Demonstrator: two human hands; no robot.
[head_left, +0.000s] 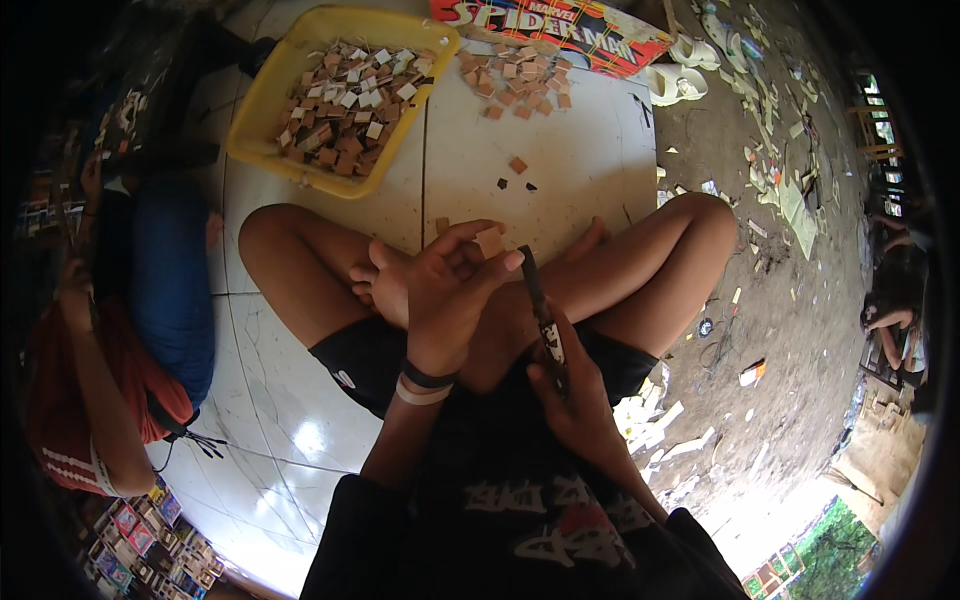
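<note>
Between the thumb and fingers of my left hand [440, 290] is a small brown square piece [489, 242], held up above my crossed legs. My right hand [580, 395] is wrapped round the handle of a knife [535, 290]. Its dark, narrow blade points up and away from me, with the tip just right of my left thumb. The blade seems apart from the square. Ahead lie a single brown square [518, 165] and two small dark scraps [502, 184] on the white tiled floor [380, 225].
A yellow basin [245, 140] of brown and white squares stands ahead left. Right of it are a loose pile of brown squares [515, 75] and a colourful printed board [560, 35]. White clogs [677, 84] and scraps lie on the right-hand ground. Another person [110, 390] sits at left.
</note>
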